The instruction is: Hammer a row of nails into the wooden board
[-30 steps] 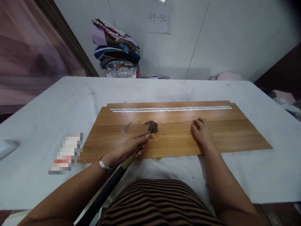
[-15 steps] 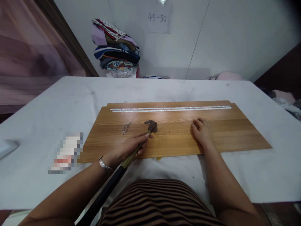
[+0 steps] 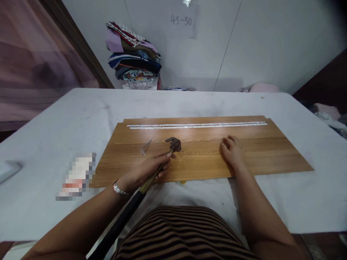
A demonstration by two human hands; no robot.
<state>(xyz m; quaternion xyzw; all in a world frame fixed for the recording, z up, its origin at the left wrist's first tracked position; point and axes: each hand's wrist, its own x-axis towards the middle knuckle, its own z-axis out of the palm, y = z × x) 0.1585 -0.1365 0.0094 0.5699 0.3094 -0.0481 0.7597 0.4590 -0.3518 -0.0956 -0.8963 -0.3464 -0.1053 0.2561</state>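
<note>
A wooden board (image 3: 271, 151) lies flat on the white table (image 3: 67, 119). My left hand (image 3: 146, 169) grips a hammer (image 3: 174, 144) close to its rusty head, which hovers just above the board near a row of small nail heads (image 3: 199, 152). The long dark handle runs back under my forearm. My right hand (image 3: 232, 151) rests palm down on the board at the right end of that row, fingers curled slightly. Loose nails (image 3: 145, 147) lie on the board left of the hammer head. Two thin metal strips (image 3: 197, 125) run along the board's far edge.
A blurred-out small box (image 3: 77, 175) sits on the table left of the board. A pale object (image 3: 8, 169) shows at the left edge. Folded clothes (image 3: 132, 57) are stacked against the wall behind the table, under a paper sign reading 45-50 (image 3: 181, 20).
The hammer head has lifted slightly off the board. My right hand has stayed in place.
</note>
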